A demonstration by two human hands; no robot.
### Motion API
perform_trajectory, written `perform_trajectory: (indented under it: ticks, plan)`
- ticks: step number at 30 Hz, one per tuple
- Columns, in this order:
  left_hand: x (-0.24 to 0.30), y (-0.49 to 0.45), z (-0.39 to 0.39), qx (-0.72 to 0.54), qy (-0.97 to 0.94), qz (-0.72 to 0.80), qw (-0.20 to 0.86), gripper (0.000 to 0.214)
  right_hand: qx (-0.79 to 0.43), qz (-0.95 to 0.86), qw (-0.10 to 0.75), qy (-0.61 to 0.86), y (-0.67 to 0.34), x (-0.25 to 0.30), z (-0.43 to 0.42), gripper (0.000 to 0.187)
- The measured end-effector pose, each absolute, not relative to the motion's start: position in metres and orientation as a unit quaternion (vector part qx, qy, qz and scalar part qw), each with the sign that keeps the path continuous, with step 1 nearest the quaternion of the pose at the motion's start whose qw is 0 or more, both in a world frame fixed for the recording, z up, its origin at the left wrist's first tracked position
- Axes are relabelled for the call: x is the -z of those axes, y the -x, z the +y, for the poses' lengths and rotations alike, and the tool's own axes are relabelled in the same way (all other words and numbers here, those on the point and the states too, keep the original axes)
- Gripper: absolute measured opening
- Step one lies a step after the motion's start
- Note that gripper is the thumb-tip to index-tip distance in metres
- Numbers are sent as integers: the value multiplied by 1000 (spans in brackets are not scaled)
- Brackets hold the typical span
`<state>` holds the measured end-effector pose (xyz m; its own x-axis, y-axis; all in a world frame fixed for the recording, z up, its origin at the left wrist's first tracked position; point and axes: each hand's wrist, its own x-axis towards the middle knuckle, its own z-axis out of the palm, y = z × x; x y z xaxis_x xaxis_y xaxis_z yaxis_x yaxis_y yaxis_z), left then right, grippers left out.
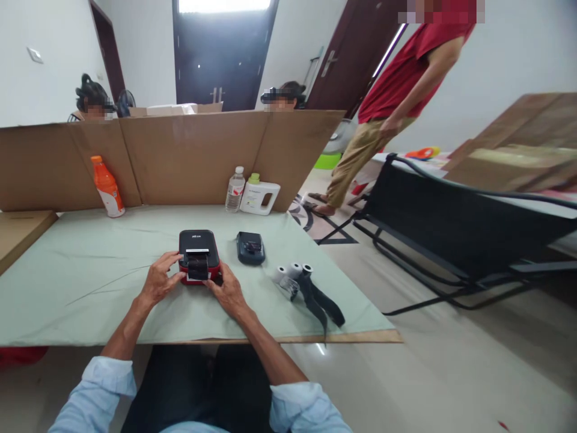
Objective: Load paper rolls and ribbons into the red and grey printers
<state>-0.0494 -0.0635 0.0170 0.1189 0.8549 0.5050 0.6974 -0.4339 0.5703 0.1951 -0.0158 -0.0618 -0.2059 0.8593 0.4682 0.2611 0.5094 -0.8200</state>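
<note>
A black-and-red portable label printer [196, 239] sits on the green-covered table, a dark strip hanging over its front and a pale strip across its top. My left hand [158, 278] grips its left side, thumb near the front corner. On the opposite side, my right hand [229, 291] holds the right front corner, its thumb along the lower front edge. To the right lies a smaller dark handheld device [251, 248], untouched. Beyond it are several small paper rolls [295, 270], with a black ribbon [315, 299] trailing toward the table's front edge.
A cardboard partition [193, 159] runs along the back. Before it stand an orange bottle [107, 187], a clear water bottle [235, 191] and a white jug [256, 197]. Two people sit behind it; a person in a red shirt [410, 72] stands near a black folding cot [451, 228].
</note>
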Motion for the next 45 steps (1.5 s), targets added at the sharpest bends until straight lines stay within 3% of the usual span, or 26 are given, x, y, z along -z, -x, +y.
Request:
perform_trajectory:
  ticks: [8, 24, 28, 34, 45]
  plan:
    - [-24, 53, -59, -342, -785, 516, -7, 39, -295, -718, 488, 400, -193, 64, -14, 62]
    - [-67, 36, -68, -203, -743, 638, 9, 31, -284, -725, 487, 396, -187, 64, -9, 68]
    - [-59, 35, -69, -214, -740, 638, 8, 41, -281, -726, 484, 400, -185, 65, -8, 68]
    - [-55, 41, -62, -228, -752, 618, 31, 30, -282, -723, 489, 399, -185, 64, -9, 65]
    - [-69, 55, -21, -255, -824, 500, 70, 56, -285, -721, 493, 395, -185, 62, -10, 66]
